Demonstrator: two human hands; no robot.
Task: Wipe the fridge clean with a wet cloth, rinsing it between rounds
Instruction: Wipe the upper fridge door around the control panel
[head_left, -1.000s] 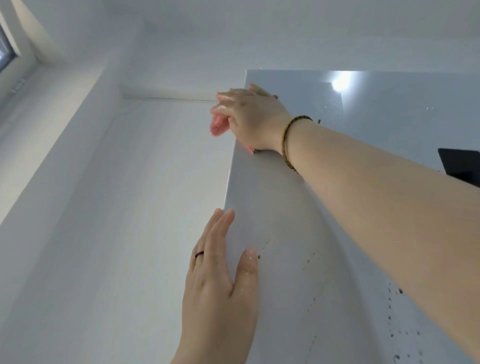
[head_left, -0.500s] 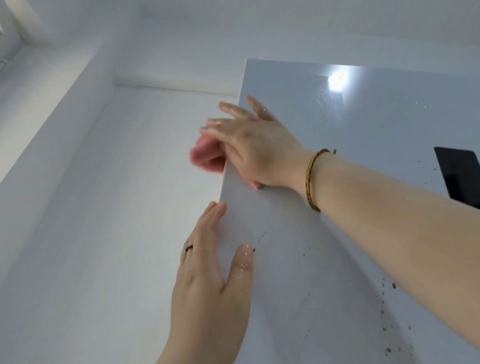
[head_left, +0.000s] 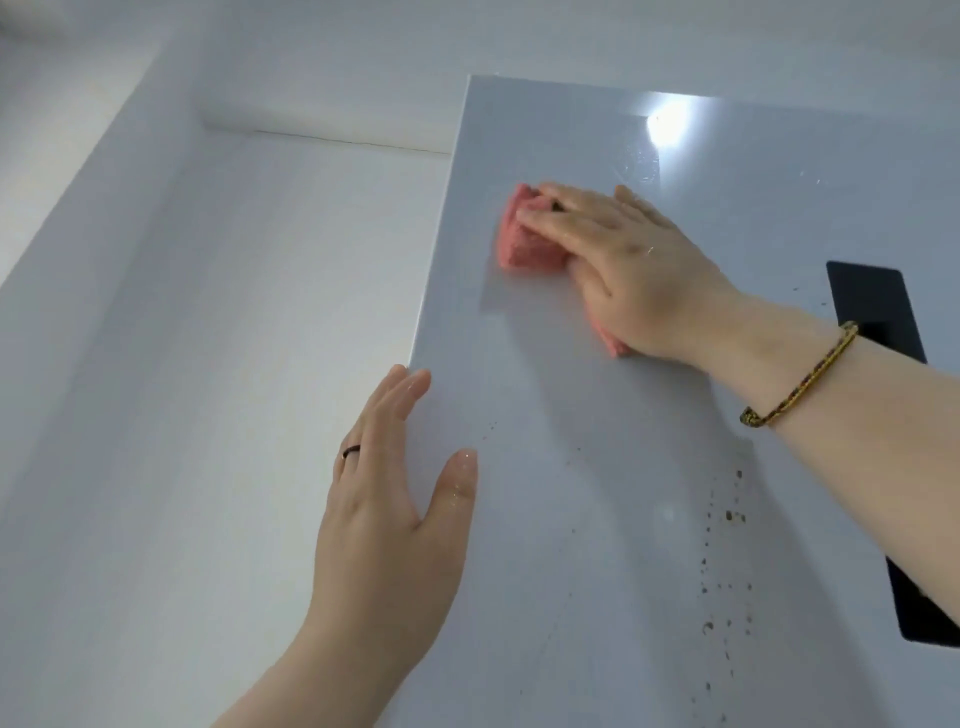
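The left hand (head_left: 384, 519) lies as it did a second ago, fingers straight and flat along the left edge of the fridge door (head_left: 571, 493), steadying it. The pink cloth (head_left: 524, 244) has come off that upper-left edge and onto the door face, pressed flat under the spread fingers of the right hand (head_left: 634, 270). The edge pass looks finished, while the brown specks (head_left: 727, 519) lower right are still unwiped and probably come next.

Cloth (head_left: 524, 241) on fridge door (head_left: 597, 467), under right hand (head_left: 634, 265), above left hand (head_left: 384, 499)
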